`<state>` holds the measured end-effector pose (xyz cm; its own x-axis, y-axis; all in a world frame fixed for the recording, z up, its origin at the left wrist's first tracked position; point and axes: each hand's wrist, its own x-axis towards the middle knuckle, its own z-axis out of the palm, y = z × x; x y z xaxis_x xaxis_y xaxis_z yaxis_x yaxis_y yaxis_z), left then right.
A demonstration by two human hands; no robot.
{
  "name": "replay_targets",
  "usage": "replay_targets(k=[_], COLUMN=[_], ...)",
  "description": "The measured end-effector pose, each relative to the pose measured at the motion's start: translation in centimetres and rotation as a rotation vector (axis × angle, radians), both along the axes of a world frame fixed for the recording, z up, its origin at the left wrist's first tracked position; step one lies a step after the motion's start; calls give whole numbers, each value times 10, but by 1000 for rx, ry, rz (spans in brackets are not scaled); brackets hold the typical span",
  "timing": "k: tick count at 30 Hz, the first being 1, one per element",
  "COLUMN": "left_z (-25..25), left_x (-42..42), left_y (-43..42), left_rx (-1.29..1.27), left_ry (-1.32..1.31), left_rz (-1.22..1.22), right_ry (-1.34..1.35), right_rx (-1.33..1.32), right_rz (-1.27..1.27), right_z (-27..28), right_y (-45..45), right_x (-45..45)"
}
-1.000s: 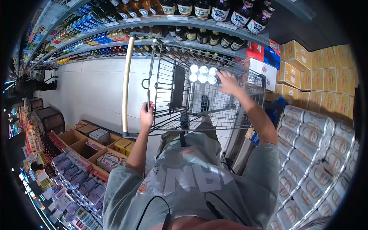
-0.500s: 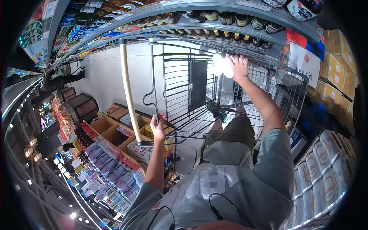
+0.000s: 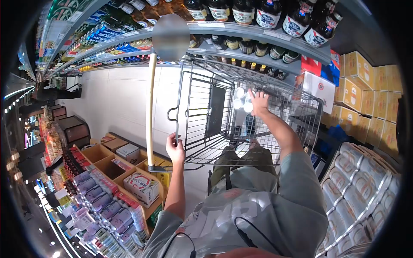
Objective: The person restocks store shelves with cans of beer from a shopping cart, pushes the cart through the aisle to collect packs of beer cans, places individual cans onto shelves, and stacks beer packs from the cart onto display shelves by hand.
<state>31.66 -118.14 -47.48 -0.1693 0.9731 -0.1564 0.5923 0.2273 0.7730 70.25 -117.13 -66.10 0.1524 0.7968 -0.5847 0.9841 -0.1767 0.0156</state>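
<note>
A black wire shopping cart [image 3: 316,122] stands in front of me, with its cream handle bar [image 3: 150,112] off to the left. My left hand [image 3: 175,148] has its fingers curled at the cart's thin metal frame rod [image 3: 177,114]. Inside the basket is a small group of white, round-ended containers [image 3: 239,103], probably cans; glare hides their labels. My right hand [image 3: 260,103] is at their right edge, fingers spread and stretched out. Whether its thumb still touches them I cannot tell.
Shelves of beer bottles [image 3: 243,15] run along the far side. Yellow cartons [image 3: 359,92] are stacked at right, above shrink-wrapped cans [image 3: 355,193]. A wooden display bin [image 3: 97,154] with boxes stands at left. Another person [image 3: 56,92] is farther down the aisle.
My right hand and the white containers have moved down and slightly left in view. The right fingers have spread. My left hand stays at the frame rod while the view has shifted.
</note>
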Motion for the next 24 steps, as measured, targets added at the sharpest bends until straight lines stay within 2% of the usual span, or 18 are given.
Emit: replay_targets(k=[2,4,6,8,10,12,14,16,18,21,24], left_z=[18,12,36,52,60,45,29,23,37,86,124], left_x=[15,9,25,40,52,77,112,155,201,263,311], left_y=[-1,-4,-13,-37,-64,-89,-107,-114,-122,-132,-155], left_rx=[61,199,388,449,434,211,64,47,69,-318,-205], left_ry=[116,164,407,356,122,-200,-272,-314,-431,-930,-1160], left_rz=[35,-61,-169,-261,-489,-641,-774,-966,-1084,-990,-1075], right_ry=[-40,-27,18,1,-72,-118,-130,-135,-123,-224,-302], right_rx=[-18,-99,-139,-164,-184,-96,-6,-51,-11,145,213], right_rz=[37,81,116,135,129,143,101,37,-33,-122,-244], right_z=[10,33,62,99,146,202,251,323,396,489,573], right_y=[-10,-20,-39,-52,-67,-86,-107,-123,-147,-193,-235], right_x=[-3,0,10,20,24,27,34,33,32,28,24])
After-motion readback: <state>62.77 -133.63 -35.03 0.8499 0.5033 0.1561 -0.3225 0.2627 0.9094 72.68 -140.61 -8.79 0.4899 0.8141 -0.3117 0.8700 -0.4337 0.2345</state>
